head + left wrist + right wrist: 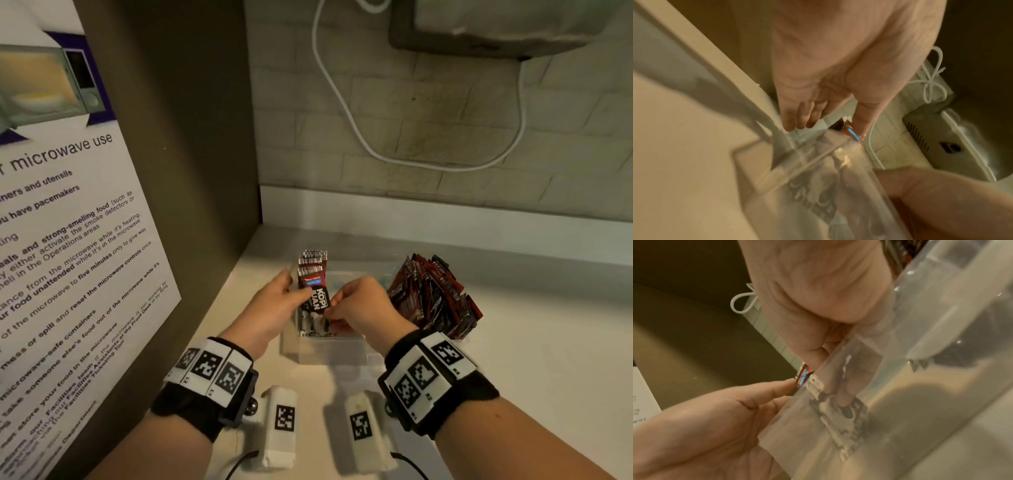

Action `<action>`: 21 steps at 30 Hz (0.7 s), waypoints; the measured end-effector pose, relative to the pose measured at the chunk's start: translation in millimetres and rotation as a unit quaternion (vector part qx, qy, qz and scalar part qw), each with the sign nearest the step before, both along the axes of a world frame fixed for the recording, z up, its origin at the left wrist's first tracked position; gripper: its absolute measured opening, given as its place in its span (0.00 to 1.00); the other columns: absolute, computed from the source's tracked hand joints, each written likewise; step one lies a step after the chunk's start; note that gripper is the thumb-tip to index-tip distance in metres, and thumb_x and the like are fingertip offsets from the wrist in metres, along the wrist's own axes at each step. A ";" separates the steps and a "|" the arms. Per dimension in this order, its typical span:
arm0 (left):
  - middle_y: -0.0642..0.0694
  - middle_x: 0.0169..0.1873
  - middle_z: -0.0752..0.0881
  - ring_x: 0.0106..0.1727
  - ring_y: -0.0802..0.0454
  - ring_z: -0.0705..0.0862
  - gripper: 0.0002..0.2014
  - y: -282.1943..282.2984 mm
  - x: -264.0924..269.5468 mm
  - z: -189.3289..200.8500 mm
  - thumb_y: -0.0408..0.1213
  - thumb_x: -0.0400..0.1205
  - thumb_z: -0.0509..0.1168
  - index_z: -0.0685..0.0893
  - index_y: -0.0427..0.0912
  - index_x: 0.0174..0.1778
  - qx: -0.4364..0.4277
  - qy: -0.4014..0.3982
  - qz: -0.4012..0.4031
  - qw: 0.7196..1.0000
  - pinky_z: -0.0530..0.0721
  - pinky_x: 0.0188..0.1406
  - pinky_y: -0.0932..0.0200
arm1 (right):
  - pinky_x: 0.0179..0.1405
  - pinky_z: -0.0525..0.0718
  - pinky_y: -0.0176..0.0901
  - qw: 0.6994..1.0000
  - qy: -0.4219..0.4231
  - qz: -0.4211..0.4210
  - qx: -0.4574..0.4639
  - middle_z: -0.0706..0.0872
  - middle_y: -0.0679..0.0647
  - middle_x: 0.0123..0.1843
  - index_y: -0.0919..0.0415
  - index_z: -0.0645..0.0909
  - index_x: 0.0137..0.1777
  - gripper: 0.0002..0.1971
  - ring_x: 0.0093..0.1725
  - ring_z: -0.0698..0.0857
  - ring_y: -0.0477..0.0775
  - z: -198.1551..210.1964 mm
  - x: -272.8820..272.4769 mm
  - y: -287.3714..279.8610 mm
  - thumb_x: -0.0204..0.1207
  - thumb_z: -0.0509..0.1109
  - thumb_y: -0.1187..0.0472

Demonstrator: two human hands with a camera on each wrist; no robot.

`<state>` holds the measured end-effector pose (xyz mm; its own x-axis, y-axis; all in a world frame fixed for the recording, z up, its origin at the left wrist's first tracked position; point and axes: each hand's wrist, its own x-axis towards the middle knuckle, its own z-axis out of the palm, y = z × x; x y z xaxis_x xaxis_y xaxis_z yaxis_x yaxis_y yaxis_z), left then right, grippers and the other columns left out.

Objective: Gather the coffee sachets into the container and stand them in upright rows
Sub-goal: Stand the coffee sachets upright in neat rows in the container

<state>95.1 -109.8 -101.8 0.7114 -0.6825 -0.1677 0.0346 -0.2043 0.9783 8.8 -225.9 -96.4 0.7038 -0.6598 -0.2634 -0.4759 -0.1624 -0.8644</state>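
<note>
Fingers (286,279) of the left hand (274,305) lie straight, tips touching the left edge of a stack of coffee sachets (313,291) standing upright in the clear plastic container (329,349) on the pale counter (513,359). Just right, the right hand (359,308) pinches the front sachet's right edge with curled fingers. Farther right, a loose heap of red-black sachets (433,296) leans in the container's right side.
</note>
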 end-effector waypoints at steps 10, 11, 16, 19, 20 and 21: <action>0.47 0.65 0.84 0.66 0.47 0.82 0.25 -15.2 -1.2 -26.3 0.36 0.86 0.58 0.67 0.59 0.80 0.085 -0.051 -0.019 0.995 0.76 0.71 0.41 | 0.37 0.81 0.43 0.980 0.098 0.048 -0.169 0.86 0.58 0.41 0.61 0.79 0.41 0.07 0.44 0.87 0.58 -3.8 18.4 4.3 0.68 0.76 0.63; 0.47 0.65 0.84 0.66 0.47 0.81 0.26 -15.5 -1.0 -26.6 0.36 0.86 0.59 0.67 0.59 0.80 0.083 -0.052 -0.017 0.995 0.76 0.71 0.41 | 0.37 0.80 0.42 0.978 0.103 0.054 -0.173 0.86 0.57 0.42 0.61 0.79 0.43 0.10 0.44 0.87 0.58 -3.0 17.9 3.8 0.67 0.77 0.62; 0.52 0.61 0.86 0.63 0.49 0.84 0.29 -21.5 6.9 -41.2 0.44 0.76 0.62 0.69 0.67 0.74 0.067 -0.030 -0.014 0.997 0.79 0.68 0.39 | 0.53 0.84 0.47 0.975 0.113 0.056 -0.181 0.84 0.58 0.57 0.64 0.75 0.62 0.31 0.57 0.84 0.58 3.9 12.0 2.0 0.61 0.83 0.60; 0.50 0.61 0.86 0.62 0.48 0.84 0.29 -23.1 7.2 -40.2 0.38 0.80 0.61 0.68 0.64 0.77 0.073 -0.038 -0.019 0.996 0.79 0.68 0.41 | 0.55 0.84 0.46 0.966 0.151 0.103 -0.181 0.85 0.59 0.57 0.65 0.79 0.59 0.24 0.57 0.84 0.58 6.3 11.6 3.1 0.64 0.81 0.62; 0.49 0.62 0.86 0.62 0.48 0.84 0.29 -23.1 6.2 -36.8 0.35 0.82 0.59 0.68 0.63 0.78 0.073 -0.043 -0.017 0.996 0.79 0.68 0.41 | 0.50 0.82 0.43 0.960 0.167 0.124 -0.187 0.85 0.58 0.53 0.63 0.79 0.51 0.17 0.54 0.84 0.57 7.0 12.3 4.3 0.66 0.80 0.63; 0.49 0.63 0.85 0.63 0.47 0.84 0.29 -23.4 5.7 -34.9 0.33 0.83 0.58 0.67 0.62 0.79 0.074 -0.047 -0.017 0.996 0.79 0.68 0.41 | 0.46 0.79 0.41 0.953 0.180 0.146 -0.196 0.84 0.56 0.48 0.61 0.78 0.45 0.12 0.51 0.83 0.56 6.8 13.6 5.4 0.68 0.79 0.63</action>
